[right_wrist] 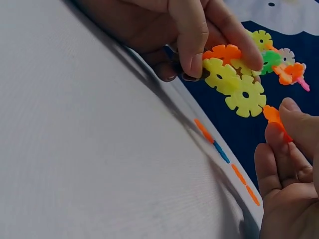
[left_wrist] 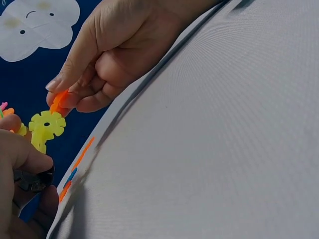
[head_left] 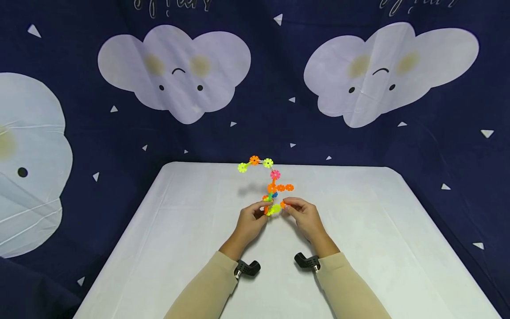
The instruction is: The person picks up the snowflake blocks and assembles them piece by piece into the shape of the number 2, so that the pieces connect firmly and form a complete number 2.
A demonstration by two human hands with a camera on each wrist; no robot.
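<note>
My left hand [head_left: 250, 223] grips the lower end of a chain of toothed plastic snowflake discs. Yellow discs [right_wrist: 245, 95] stick out past its fingertips, next to an orange one [right_wrist: 223, 53]. From there the chain rises through green [right_wrist: 269, 61], orange and pink [head_left: 275, 174] discs, then bends left to a yellow end disc [head_left: 242, 168]. Between thumb and fingers my right hand [head_left: 306, 218] pinches a separate-looking orange disc [right_wrist: 272, 115]. Its edge meets the outermost yellow disc; whether their slots interlock I cannot tell. Fingers hide part of both.
Loose discs lie flat on the white table [head_left: 191, 257] behind the hands: a blue one [right_wrist: 221, 152] and several orange ones [head_left: 289, 188]. A dark blue cloth [head_left: 275, 133] with printed clouds hangs beyond the table's far edge.
</note>
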